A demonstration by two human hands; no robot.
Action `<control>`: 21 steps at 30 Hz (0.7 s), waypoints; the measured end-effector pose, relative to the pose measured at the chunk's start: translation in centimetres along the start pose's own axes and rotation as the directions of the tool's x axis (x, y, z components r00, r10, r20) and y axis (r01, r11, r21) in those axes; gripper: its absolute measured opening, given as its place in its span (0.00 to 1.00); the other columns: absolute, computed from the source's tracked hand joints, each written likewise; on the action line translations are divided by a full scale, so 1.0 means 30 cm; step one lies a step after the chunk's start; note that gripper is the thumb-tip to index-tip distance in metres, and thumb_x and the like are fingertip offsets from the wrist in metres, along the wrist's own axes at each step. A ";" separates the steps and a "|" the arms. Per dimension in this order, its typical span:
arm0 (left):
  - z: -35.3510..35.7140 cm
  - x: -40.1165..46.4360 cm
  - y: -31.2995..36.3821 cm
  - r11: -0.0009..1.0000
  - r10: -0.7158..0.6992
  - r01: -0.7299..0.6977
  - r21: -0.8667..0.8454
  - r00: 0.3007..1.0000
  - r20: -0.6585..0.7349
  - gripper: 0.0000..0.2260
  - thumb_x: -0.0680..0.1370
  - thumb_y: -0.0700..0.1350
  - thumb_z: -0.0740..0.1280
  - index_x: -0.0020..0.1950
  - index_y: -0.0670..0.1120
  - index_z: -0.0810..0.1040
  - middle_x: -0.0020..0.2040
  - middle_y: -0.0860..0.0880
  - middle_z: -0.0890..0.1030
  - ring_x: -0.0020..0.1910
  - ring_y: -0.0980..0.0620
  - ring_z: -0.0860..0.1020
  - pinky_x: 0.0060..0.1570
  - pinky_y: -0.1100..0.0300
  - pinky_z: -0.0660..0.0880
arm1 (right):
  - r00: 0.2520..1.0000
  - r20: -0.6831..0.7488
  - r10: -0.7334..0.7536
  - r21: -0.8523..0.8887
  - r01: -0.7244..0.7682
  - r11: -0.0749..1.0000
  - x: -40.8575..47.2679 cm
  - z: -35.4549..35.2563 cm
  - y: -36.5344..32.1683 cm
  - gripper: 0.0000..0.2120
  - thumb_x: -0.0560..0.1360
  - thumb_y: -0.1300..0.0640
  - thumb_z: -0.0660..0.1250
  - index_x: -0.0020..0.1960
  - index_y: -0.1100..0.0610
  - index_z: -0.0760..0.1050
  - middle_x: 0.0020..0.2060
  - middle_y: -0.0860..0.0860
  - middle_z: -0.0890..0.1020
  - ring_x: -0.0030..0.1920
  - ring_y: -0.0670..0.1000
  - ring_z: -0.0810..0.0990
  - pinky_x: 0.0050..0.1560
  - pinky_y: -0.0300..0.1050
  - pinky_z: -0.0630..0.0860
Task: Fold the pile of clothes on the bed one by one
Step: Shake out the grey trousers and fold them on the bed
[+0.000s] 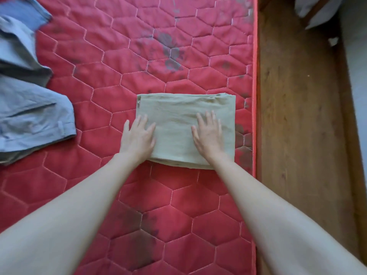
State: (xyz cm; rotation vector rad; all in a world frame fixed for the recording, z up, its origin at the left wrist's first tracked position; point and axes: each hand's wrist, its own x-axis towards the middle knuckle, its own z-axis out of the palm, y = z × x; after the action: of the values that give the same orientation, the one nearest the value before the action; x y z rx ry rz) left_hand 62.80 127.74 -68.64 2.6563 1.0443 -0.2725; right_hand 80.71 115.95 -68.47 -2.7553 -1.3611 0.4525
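Note:
A beige garment (178, 114) lies folded into a neat rectangle on the red quilted mattress (123, 62), close to its right edge. My left hand (138, 136) lies flat with straight fingers across the rectangle's left edge, partly on the mattress. My right hand (208, 133) presses flat on the right half of the cloth. At the left edge of the view sits a loose pile of blue and grey clothes (25, 100), unfolded and rumpled.
The mattress ends at a red piped edge (254, 96) just right of the folded garment. Beyond it runs a brown wooden bed frame or floor strip (294, 116). Pale fabric (315, 12) shows at the top right corner.

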 end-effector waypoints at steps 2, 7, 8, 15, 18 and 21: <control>-0.010 -0.144 -0.037 0.998 -0.021 0.012 -0.054 0.988 -0.155 0.18 0.75 0.41 0.65 0.65 0.42 0.75 0.68 0.39 0.72 0.70 0.41 0.67 0.68 0.40 0.60 | 0.995 -0.019 -0.097 0.041 0.098 0.994 -0.100 0.009 -0.105 0.22 0.82 0.51 0.55 0.74 0.57 0.63 0.76 0.59 0.59 0.77 0.57 0.53 0.75 0.54 0.51; 0.014 -0.495 -0.209 0.977 -0.207 0.183 -0.109 0.937 -0.283 0.17 0.71 0.38 0.70 0.60 0.41 0.80 0.61 0.40 0.78 0.64 0.40 0.74 0.64 0.40 0.66 | 0.947 -0.160 -0.279 0.118 0.299 0.947 -0.325 0.079 -0.361 0.14 0.78 0.57 0.63 0.60 0.62 0.76 0.62 0.60 0.76 0.66 0.61 0.73 0.63 0.55 0.70; 0.017 -0.552 -0.256 0.972 -0.231 0.206 -0.113 0.929 -0.288 0.17 0.71 0.38 0.70 0.59 0.41 0.80 0.60 0.40 0.79 0.64 0.39 0.74 0.64 0.39 0.66 | 0.940 -0.173 -0.293 0.132 0.317 0.939 -0.360 0.095 -0.414 0.13 0.77 0.57 0.64 0.59 0.62 0.77 0.60 0.60 0.78 0.63 0.61 0.75 0.60 0.55 0.73; 0.010 -0.804 -0.598 0.938 -0.347 0.339 -0.079 0.894 -0.282 0.18 0.70 0.38 0.72 0.60 0.40 0.80 0.59 0.39 0.79 0.63 0.39 0.75 0.64 0.38 0.66 | 0.875 -0.108 -0.472 0.062 0.480 0.875 -0.517 0.212 -0.746 0.15 0.73 0.56 0.71 0.58 0.60 0.80 0.58 0.60 0.81 0.61 0.59 0.78 0.55 0.53 0.78; -0.016 -0.836 -0.752 0.929 -0.368 0.364 -0.071 0.881 -0.298 0.20 0.71 0.39 0.71 0.62 0.40 0.78 0.62 0.39 0.77 0.65 0.38 0.73 0.66 0.38 0.65 | 0.873 -0.056 -0.485 0.052 0.487 0.872 -0.514 0.246 -0.886 0.17 0.74 0.55 0.69 0.61 0.60 0.78 0.60 0.60 0.79 0.65 0.60 0.76 0.58 0.55 0.76; -0.060 -0.834 -0.922 0.945 -0.310 0.327 -0.001 0.893 -0.327 0.25 0.69 0.39 0.73 0.65 0.40 0.76 0.66 0.37 0.73 0.69 0.38 0.69 0.69 0.37 0.61 | 0.873 -0.031 -0.486 0.038 0.487 0.873 -0.481 0.272 -1.037 0.20 0.75 0.53 0.67 0.65 0.60 0.75 0.65 0.60 0.76 0.68 0.59 0.72 0.63 0.55 0.73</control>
State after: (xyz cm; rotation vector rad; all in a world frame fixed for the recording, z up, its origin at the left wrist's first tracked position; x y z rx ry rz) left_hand 25.83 131.80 -65.22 2.6220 1.6027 0.0821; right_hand 46.18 123.03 -67.83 -2.2431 -1.9269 0.4100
